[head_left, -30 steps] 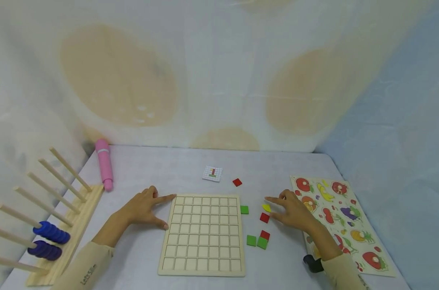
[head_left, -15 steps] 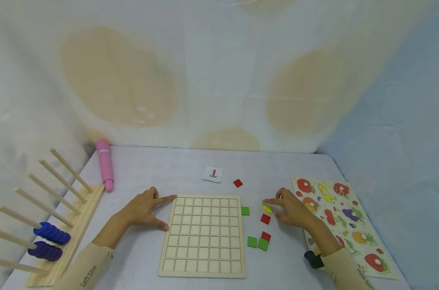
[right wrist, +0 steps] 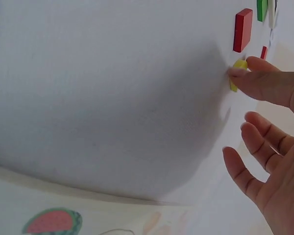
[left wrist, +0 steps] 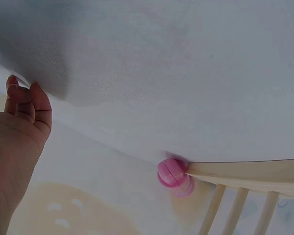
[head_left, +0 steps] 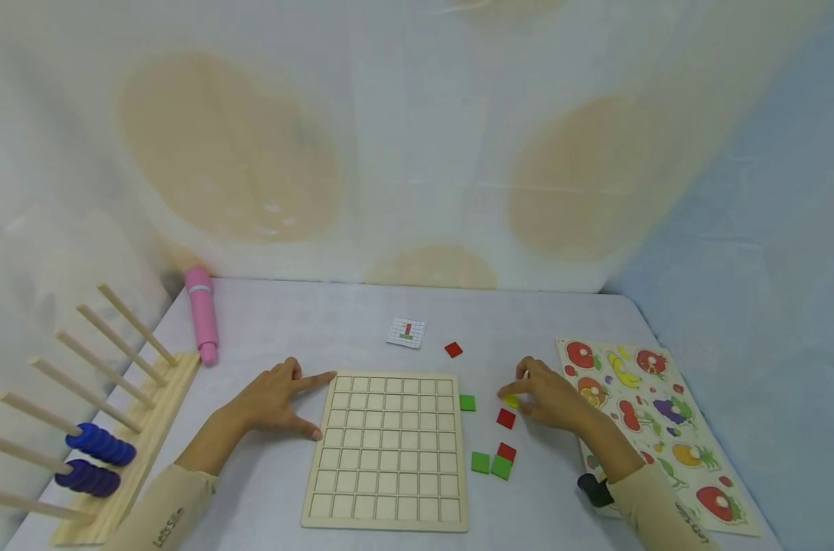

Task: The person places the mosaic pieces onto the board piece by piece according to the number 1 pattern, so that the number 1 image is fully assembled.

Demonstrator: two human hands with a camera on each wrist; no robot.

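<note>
A wooden grid board [head_left: 387, 526] lies flat in the middle of the table in the head view. My left hand [head_left: 272, 398] rests at its left side, index fingertip at the top left corner and thumb lower along the edge. In the left wrist view the other fingers of my left hand [left wrist: 22, 137] are bent. Right of the board, my right hand [head_left: 551, 398] pinches a yellow tile [right wrist: 239, 64] between thumb and index finger, its remaining fingers held apart. A red tile [head_left: 506, 418] lies just in front of it, and a green tile [head_left: 467, 402] beside the board.
Near the front lie a green tile [head_left: 480, 462] and another green tile [head_left: 501, 468] overlapping a red one [head_left: 506, 451]. A pattern card [head_left: 406, 333] and a red tile [head_left: 454, 350] lie behind the board. A peg abacus [head_left: 148, 451], pink tube [head_left: 202, 317] and fruit puzzle [head_left: 706, 474] stand around.
My right hand's index finger has come down onto the yellow tile, and thumb and finger have closed on it. My left hand stays at the board's edge.
</note>
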